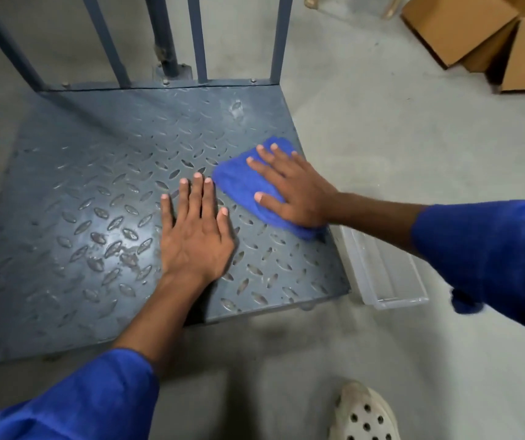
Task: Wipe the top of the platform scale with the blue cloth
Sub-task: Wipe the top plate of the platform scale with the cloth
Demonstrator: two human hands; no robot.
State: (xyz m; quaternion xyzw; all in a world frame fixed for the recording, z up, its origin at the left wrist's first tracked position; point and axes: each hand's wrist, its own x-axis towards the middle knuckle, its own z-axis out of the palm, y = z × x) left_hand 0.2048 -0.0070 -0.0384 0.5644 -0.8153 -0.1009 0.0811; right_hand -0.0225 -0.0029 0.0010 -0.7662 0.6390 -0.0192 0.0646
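The platform scale (pixel 96 192) is a grey steel plate with a raised diamond tread, lying low on the concrete floor. A folded blue cloth (pixel 242 182) lies on the plate near its right edge. My right hand (pixel 293 188) presses flat on the cloth, fingers straight and spread. My left hand (pixel 194 233) rests flat on the bare plate just left of the cloth, fingers straight. Part of the cloth is hidden under my right palm.
Grey upright bars and a post (pixel 166 36) rise along the scale's far edge. A clear plastic tray (pixel 385 277) lies on the floor against the right edge. Cardboard boxes (pixel 489 39) stand at the far right. My foot in a white clog (pixel 362 414) is at the bottom.
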